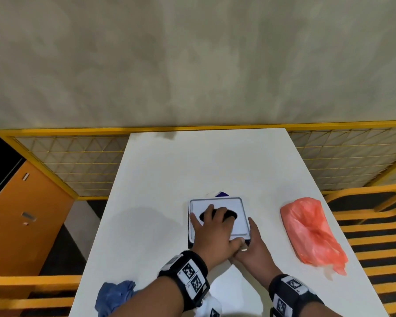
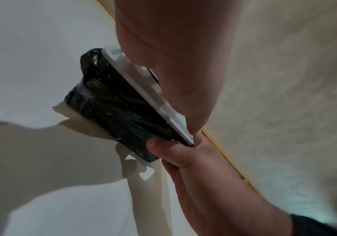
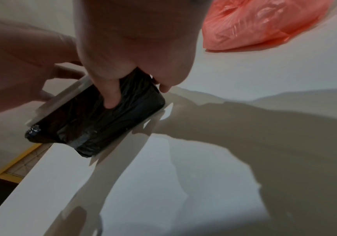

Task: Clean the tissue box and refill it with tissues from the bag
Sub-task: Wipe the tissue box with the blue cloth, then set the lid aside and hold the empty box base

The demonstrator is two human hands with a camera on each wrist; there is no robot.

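Now | L hand (image 1: 212,227) flat on tissue box (image 1: 239,221) lid | R hand (image 1: 253,245) grips near corner, prob.

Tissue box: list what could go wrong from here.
1. The left hand presses the white lid while the right hand grips only one corner of the tissue box; it could tip or slip.
2. The box's black wrapping looks thin and taped; fingers might tear it.
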